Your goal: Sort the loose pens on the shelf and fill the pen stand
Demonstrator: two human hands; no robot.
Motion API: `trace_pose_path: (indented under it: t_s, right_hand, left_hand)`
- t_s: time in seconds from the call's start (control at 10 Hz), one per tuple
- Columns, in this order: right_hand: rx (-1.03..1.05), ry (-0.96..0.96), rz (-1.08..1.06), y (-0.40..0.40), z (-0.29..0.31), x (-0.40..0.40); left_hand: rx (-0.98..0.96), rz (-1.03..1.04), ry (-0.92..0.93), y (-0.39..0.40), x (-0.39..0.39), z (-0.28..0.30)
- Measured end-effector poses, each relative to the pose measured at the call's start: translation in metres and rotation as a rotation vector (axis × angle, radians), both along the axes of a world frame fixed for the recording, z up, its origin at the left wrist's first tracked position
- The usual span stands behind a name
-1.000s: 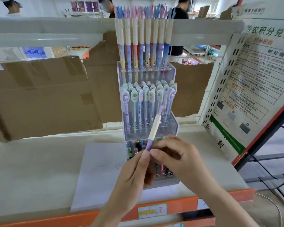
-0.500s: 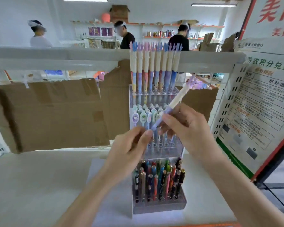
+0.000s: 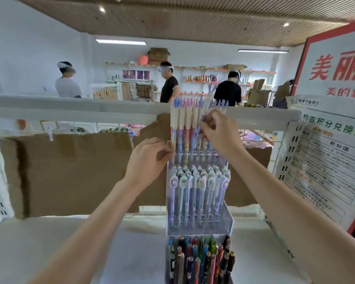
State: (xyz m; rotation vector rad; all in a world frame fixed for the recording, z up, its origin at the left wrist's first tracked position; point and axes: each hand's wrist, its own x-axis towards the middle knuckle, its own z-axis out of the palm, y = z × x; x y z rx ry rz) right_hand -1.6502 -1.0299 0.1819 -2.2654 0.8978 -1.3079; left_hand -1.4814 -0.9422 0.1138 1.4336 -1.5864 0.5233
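Hands: right hand [image 3: 218,130] pinches upright pen [image 3: 207,99] | left hand [image 3: 150,155] touches pen stand [image 3: 223,222] edge, grip unclear | pen's long axis vertical above top-tier slots, right hand nearer

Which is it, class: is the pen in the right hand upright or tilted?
Tilted. The pen leans rightward at its top, across the straight top-row pens, pinched by the right hand.

The clear tiered pen stand [image 3: 199,220] stands on the white shelf [image 3: 49,242]. The right hand [image 3: 219,132] pinches a cream-and-purple pen [image 3: 208,99], tilted, among the upright pens in the stand's top tier. The left hand [image 3: 150,158] touches that tier's left edge. Brown cardboard [image 3: 70,173] hangs behind the stand.
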Motion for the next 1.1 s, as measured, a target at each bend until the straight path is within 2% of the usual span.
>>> trace_pose_path:
  t_s: [0.3, 0.6, 1.1]
  right_hand:
    - [0.019, 0.153, -0.069, -0.003, -0.019, 0.014]
    - [0.057, 0.095, -0.086, 0.001, -0.031, 0.011]
    - [0.029, 0.135, -0.178, 0.014, -0.037, 0.009]
  left_hand:
    - [-0.018, -0.036, 0.022, 0.002, -0.004, -0.002]
    - [-0.026, -0.034, 0.036, 0.003, -0.004, -0.007]
    - [0.01, -0.073, 0.009, 0.014, -0.003, -0.016]
